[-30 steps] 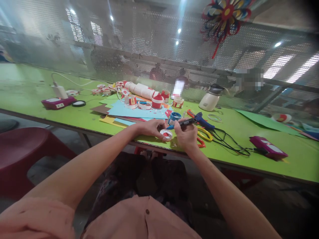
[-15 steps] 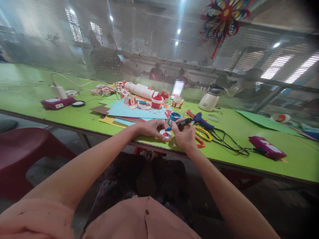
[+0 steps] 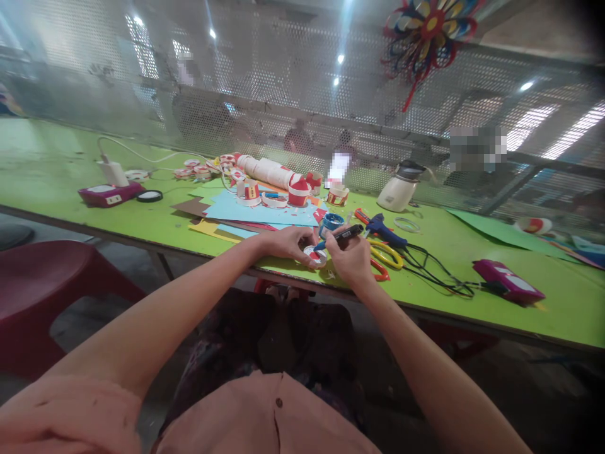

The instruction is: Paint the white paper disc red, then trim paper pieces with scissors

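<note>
My left hand (image 3: 293,244) pinches the rim of a small round white-and-red disc (image 3: 317,256) at the table's front edge. In my right hand (image 3: 352,258) is a black marker (image 3: 348,233), slanted with its blue end on or just above the disc; contact is too small to tell. Right behind the hands stands a small blue-rimmed jar (image 3: 332,222). To the right of my right hand lie yellow-handled scissors (image 3: 390,253) and a blue glue gun (image 3: 385,230). An orange-red handle (image 3: 380,271) shows beside that hand, partly hidden.
Coloured paper sheets (image 3: 265,211) bear cut paper cups (image 3: 299,190) behind my left hand. A long white roll of stacked cups (image 3: 267,171) lies farther back. A white jug (image 3: 399,186) stands back right, a purple power box (image 3: 508,282) with cables at right, another purple box (image 3: 109,194) at left.
The view has shifted very slightly. Both hands keep their hold on the disc and the marker, with almost no visible movement.
</note>
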A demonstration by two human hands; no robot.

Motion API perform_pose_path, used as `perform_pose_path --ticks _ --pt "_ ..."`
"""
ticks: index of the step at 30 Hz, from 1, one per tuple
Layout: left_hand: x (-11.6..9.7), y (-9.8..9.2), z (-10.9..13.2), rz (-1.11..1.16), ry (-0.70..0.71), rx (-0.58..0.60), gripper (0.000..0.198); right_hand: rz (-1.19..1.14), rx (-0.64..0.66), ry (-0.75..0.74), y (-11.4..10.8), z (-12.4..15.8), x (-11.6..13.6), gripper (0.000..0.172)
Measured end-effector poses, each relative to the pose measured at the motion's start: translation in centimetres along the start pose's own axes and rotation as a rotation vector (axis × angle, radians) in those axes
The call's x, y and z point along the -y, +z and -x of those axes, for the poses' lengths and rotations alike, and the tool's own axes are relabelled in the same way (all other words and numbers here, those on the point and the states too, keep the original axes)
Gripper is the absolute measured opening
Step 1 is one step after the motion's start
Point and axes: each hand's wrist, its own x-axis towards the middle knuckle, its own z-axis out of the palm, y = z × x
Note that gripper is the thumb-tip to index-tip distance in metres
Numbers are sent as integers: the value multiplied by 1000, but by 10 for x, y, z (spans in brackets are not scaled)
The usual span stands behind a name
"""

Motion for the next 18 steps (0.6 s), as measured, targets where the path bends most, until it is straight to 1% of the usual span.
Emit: perform_pose_path --ticks 8,14,16,18 --pt "3 -2 0 -95 7 -11 52 -15 42 -81 -1 0 0 25" --pt "5 -3 -2 -135 11 -7 46 -1 65 -102 -2 2 1 30" --pt "4 -2 -2 -133 8 -9 46 9 23 -119 -2 3 1 30" --pt "3 -2 -1 -127 -8 -11 48 10 -66 -131 -2 2 2 30"
